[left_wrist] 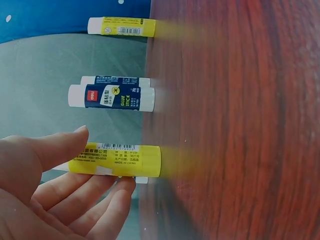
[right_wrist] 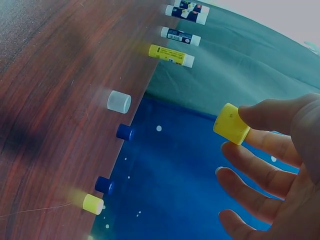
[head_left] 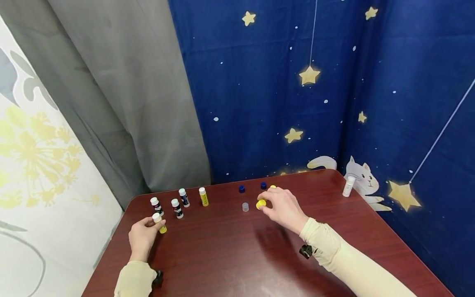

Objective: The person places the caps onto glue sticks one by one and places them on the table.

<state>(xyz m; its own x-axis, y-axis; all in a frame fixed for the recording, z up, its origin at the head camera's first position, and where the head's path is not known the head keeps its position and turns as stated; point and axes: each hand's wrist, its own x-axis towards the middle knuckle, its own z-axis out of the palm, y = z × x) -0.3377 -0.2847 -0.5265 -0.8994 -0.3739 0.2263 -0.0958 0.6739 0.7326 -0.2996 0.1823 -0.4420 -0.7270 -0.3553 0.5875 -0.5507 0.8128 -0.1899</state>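
Glue stick (left_wrist: 115, 160), yellow with a white top, is in the left hand (head_left: 142, 237), well to the left of the clear cap (head_left: 245, 207) and nearer the person than it. The thumb lies along one side of the stick and the fingers curl round the other, clamped on it; whether its base touches the table (head_left: 208, 255) I cannot tell.

To the right of the clear cap, just beside it, the right hand (head_left: 285, 208) pinches a yellow cap (right_wrist: 231, 123) between thumb and index finger. The other fingers are spread apart, touching nothing.

Beyond the clear cap sits a blue cap (head_left: 242, 189); a second blue cap (head_left: 263, 186) is beyond it and to the right. Farther right of the clear cap, partly hidden by the right hand, is another yellow cap (right_wrist: 93, 204). Left of the clear cap and slightly beyond stands a second yellow stick (head_left: 204, 198), with three dark sticks (head_left: 177, 209) farther left. Well apart on the clear cap's right, by the table's far corner, stands a white tube (head_left: 348, 186).
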